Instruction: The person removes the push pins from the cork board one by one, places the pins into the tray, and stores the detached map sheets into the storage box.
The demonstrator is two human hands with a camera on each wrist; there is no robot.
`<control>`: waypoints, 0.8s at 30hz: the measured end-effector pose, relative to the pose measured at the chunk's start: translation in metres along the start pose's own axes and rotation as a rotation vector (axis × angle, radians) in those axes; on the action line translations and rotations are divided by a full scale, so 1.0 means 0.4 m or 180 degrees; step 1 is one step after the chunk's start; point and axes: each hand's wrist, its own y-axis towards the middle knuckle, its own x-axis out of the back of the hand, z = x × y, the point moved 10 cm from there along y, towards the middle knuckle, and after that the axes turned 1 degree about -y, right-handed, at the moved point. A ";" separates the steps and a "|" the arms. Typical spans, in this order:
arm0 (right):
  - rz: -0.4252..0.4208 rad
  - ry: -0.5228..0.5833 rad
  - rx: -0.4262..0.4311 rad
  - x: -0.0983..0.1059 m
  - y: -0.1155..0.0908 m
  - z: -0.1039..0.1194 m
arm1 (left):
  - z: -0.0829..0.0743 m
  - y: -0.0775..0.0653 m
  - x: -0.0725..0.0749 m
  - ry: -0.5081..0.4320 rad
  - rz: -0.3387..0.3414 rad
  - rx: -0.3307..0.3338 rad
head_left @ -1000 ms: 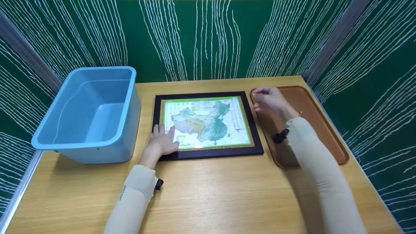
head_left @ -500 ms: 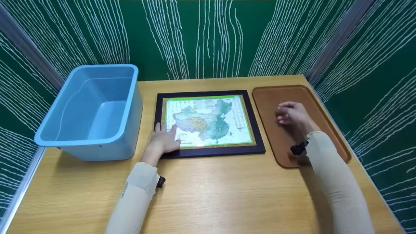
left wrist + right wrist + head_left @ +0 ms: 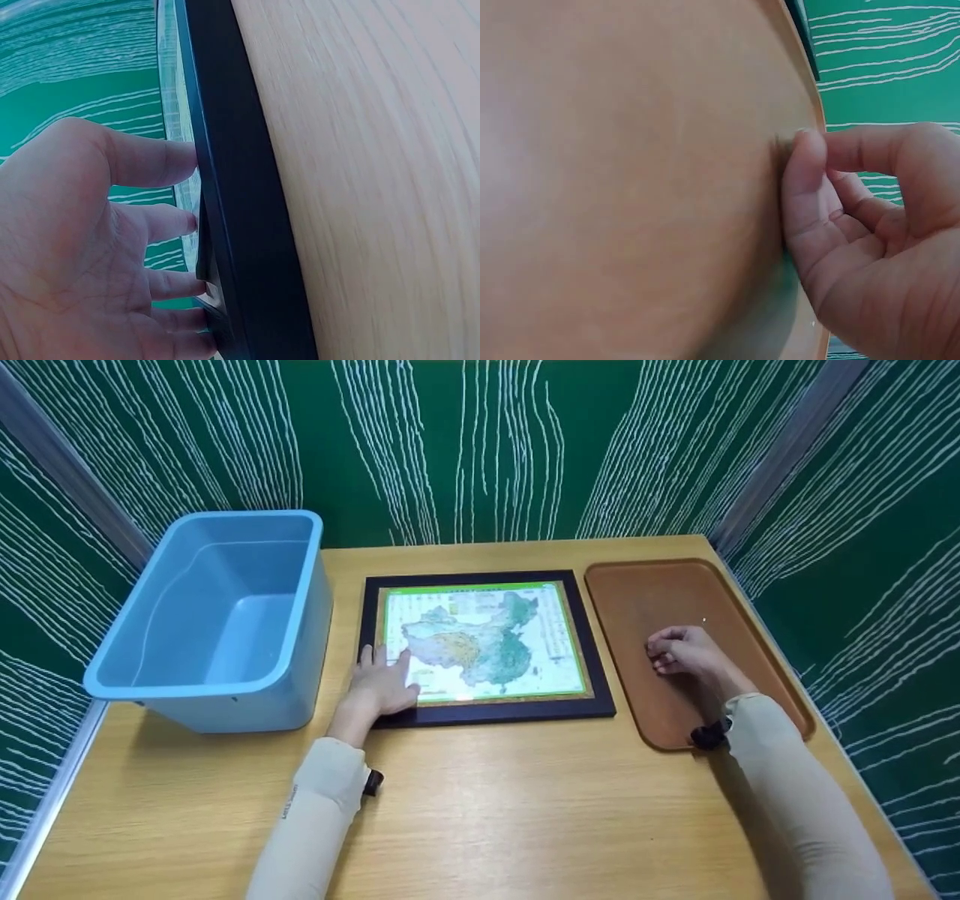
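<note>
A black-framed map picture (image 3: 491, 645) lies flat mid-table. My left hand (image 3: 380, 688) rests spread on its lower left corner, the fingertips over the map's edge. In the left wrist view the fingers (image 3: 161, 161) reach over the black border (image 3: 240, 180). My right hand (image 3: 690, 652) is low over the brown tray (image 3: 630, 585), thumb and index fingertips drawn together. The right wrist view shows these fingertips (image 3: 808, 154) beside the tray surface, with a shadow at them. I cannot make out anything between them. A tiny white speck (image 3: 703, 619) shows on the tray.
A deep blue plastic bin (image 3: 300, 607) stands left of the picture. Green panels with white streaks (image 3: 480, 457) close off the back and sides of the wooden table (image 3: 495, 810).
My right hand has moved from the tray's left edge beside the picture, rightward and then nearer to me over the tray. The left hand stays on the frame.
</note>
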 end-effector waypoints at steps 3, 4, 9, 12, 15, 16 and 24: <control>0.0008 -0.0101 0.0031 -0.004 -0.001 -0.001 | 0.000 0.000 0.001 0.0001 0.0003 0.0002; 0.0019 -0.0130 0.0045 -0.006 0.000 0.000 | 0.001 0.000 0.001 -0.0007 0.0004 0.0005; 0.0126 0.0077 0.0106 -0.018 0.003 -0.002 | 0.003 0.000 -0.002 -0.0064 0.0009 0.0008; 0.0139 0.0166 0.0132 -0.018 0.006 -0.003 | 0.003 -0.001 -0.002 -0.0111 0.0012 0.0011; 0.0139 0.0116 0.0128 -0.016 0.008 -0.002 | 0.003 -0.003 0.000 -0.0126 0.0008 0.0018; 0.0144 0.0102 0.0121 -0.016 0.008 -0.001 | 0.003 -0.002 0.001 -0.0125 0.0003 0.0016; 0.0204 0.0204 0.0000 -0.016 0.009 -0.008 | 0.001 -0.003 0.000 -0.0082 -0.0002 -0.0006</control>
